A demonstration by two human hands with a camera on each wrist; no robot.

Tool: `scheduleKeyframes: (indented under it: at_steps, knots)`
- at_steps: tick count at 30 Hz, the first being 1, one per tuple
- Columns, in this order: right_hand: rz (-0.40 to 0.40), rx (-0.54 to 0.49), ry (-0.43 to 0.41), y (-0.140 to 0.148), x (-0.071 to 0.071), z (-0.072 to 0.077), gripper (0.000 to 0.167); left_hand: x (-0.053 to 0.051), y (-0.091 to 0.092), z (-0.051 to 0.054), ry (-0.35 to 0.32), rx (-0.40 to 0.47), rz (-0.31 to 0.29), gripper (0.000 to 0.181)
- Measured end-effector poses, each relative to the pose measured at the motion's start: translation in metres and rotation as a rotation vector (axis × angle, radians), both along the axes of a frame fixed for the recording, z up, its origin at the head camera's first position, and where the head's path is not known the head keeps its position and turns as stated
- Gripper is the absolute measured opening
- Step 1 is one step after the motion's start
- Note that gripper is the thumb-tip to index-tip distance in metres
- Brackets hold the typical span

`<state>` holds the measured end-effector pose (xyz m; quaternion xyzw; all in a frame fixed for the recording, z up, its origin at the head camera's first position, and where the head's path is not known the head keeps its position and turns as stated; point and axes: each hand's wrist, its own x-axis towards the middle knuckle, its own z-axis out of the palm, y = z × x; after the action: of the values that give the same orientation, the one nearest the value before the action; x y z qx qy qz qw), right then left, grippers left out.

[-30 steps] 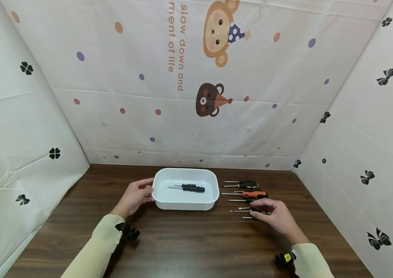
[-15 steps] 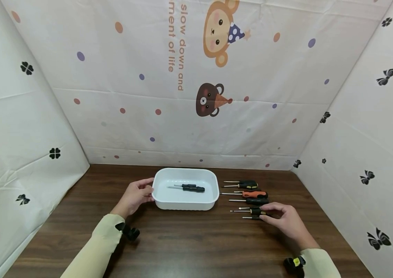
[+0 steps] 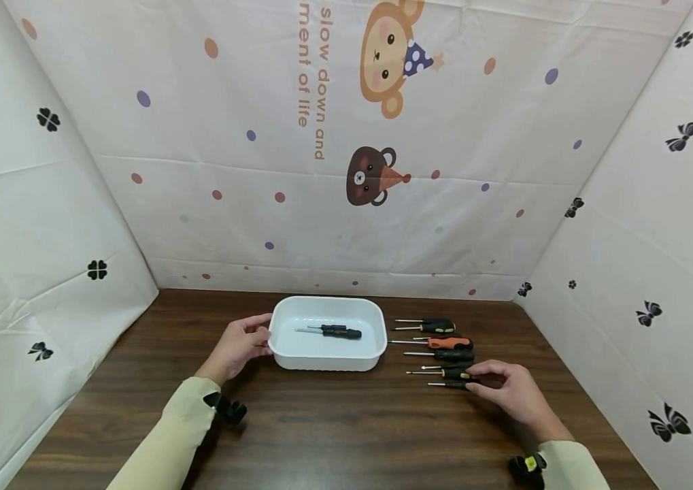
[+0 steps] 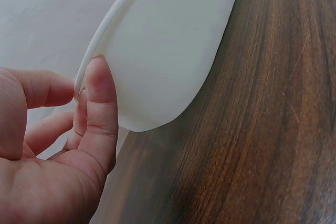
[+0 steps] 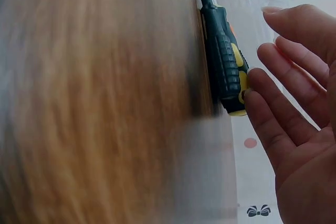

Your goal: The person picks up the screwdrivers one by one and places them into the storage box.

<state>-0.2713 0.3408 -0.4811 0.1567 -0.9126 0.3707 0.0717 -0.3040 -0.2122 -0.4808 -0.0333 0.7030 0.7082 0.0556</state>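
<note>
Fingers of the left hand (image 3: 241, 347) were clamped on the left end of the white tray (image 3: 324, 363), pinching its rim, while those of the right hand (image 3: 516, 395) were spread apart, thumb and forefinger near the handle ends of the nearest loose screwdrivers (image 3: 456, 385). In the right wrist view a black-and-yellow screwdriver (image 5: 223, 51) lay just beside the fingertips (image 5: 262, 85); whether they touched it I could not tell. The tray stood upright towards the far side of the brown table (image 3: 334, 429), and two black screwdrivers (image 3: 343, 333) lay side by side inside it. Just right of the tray the loose ones ran in a row from far to near, an orange-handled screwdriver (image 3: 449, 344) among them, shafts pointing left. By that layout the work seemed only a small part done: two pieces were inside the tray, most were outside it, and the right hand held none.
</note>
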Motion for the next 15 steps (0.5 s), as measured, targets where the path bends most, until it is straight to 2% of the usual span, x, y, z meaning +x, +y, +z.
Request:
scheduleKeyframes:
  at_steps: [15]
  knots:
    - [-0.029,0.131,-0.028,0.0032,-0.0021,0.0031,0.022,0.0009,0.0,0.0018,0.009,0.013,-0.011,0.053]
